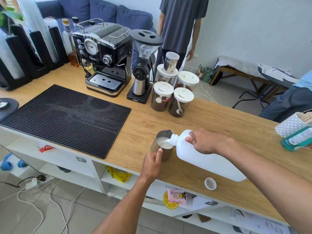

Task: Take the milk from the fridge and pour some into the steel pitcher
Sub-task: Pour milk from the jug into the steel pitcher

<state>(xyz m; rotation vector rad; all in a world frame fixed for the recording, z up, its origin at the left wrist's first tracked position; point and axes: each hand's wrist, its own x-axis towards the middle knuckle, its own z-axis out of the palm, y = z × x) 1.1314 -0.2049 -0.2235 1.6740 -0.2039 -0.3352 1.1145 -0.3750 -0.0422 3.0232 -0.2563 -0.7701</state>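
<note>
A steel pitcher (156, 144) stands near the front edge of the wooden counter (219, 115), with white milk inside. My left hand (152, 163) grips its near side, thumb at the rim. My right hand (205, 141) holds the handle of a white plastic milk jug (199, 159), tipped to the left. The jug's open neck sits over the pitcher's rim and milk runs from it into the pitcher. The jug's white cap (210, 183) lies on the counter near the front edge, below the jug.
A black rubber mat (67, 119) lies left of the pitcher. Behind stand an espresso machine (103, 56), a grinder (143, 68) and several lidded coffee jars (172, 92). A cup of sticks (293, 124) and a teal bottle (297, 141) sit at right. A person (182, 27) stands beyond the counter.
</note>
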